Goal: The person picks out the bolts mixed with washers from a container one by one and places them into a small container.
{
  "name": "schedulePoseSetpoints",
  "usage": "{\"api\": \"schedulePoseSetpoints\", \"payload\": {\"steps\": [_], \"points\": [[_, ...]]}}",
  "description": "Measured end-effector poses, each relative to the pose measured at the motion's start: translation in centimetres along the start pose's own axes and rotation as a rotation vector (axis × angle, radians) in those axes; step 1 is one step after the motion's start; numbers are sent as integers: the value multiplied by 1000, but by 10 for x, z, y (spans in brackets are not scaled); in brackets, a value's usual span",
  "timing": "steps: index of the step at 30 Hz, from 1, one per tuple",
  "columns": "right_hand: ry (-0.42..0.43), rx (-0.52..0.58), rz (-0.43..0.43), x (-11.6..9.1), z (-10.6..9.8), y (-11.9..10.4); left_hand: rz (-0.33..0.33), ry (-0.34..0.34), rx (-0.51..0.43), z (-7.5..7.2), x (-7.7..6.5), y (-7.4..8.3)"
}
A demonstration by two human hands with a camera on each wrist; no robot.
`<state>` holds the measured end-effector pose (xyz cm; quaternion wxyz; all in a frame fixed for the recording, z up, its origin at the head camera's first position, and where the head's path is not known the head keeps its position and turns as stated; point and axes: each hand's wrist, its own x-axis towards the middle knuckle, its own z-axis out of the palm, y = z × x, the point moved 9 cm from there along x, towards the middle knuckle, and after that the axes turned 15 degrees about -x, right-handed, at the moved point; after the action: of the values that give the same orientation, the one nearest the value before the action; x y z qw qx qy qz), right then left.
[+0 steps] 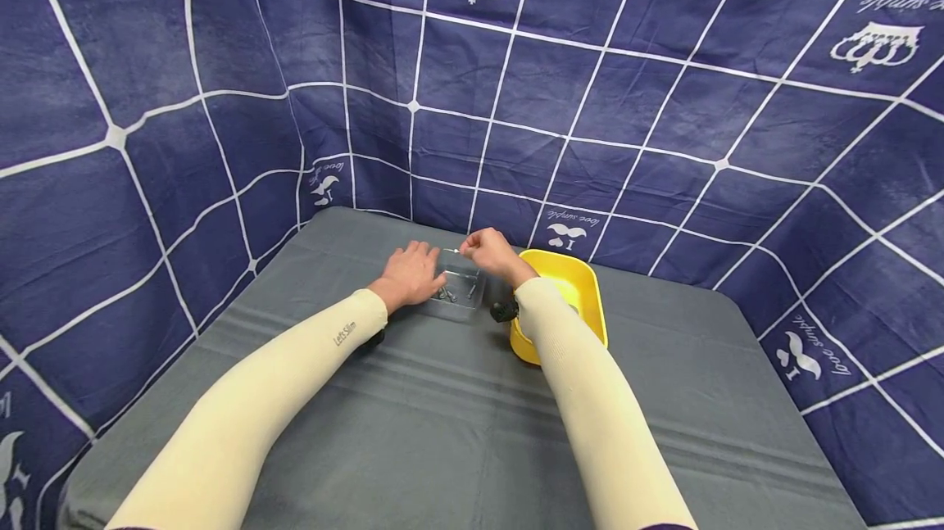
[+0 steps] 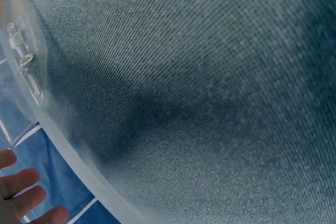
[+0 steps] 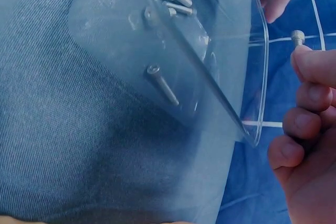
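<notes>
A clear plastic box (image 1: 463,303) lies on the grey cloth, holding several metal socket-head screws (image 3: 163,85). My right hand (image 1: 492,254), just beyond the box's right side, pinches one small socket-head screw (image 3: 297,37) between thumb and forefinger; its head sticks up past the fingertips. At the left side of the box is my left hand (image 1: 413,272), palm down with fingers extended. In the left wrist view its fingers (image 2: 22,183) look spread and hold nothing. Whether they touch the box rim cannot be told.
A yellow bin (image 1: 596,305) stands right of the clear box, partly hidden by my right forearm. Grey cloth (image 1: 413,432) covers the table. A dark blue curtain with white lines (image 1: 472,104) hangs around its back and sides.
</notes>
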<state>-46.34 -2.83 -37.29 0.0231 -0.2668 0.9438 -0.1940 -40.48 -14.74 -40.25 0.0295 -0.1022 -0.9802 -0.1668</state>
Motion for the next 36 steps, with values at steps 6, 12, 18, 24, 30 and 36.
{"api": "schedulePoseSetpoints", "payload": {"steps": [6, 12, 18, 24, 30, 36], "points": [[-16, -18, 3, 3, 3, 0, -3, -4, 15, 1, 0, 3], [-22, -8, -5, 3, 2, -3, -10, -2, 11, 2, 1, 2], [-24, -12, -15, 3, -1, -11, -14, -7, 3, 3, 1, 1], [-35, -16, -19, 3, -1, -17, -14, -5, 11, 2, 0, 1], [-51, -25, 0, 2, 3, -12, -17, -3, 11, 2, -1, 1], [-45, -25, 1, 0, 4, -4, -14, -13, 0, 1, -1, 1]]}}
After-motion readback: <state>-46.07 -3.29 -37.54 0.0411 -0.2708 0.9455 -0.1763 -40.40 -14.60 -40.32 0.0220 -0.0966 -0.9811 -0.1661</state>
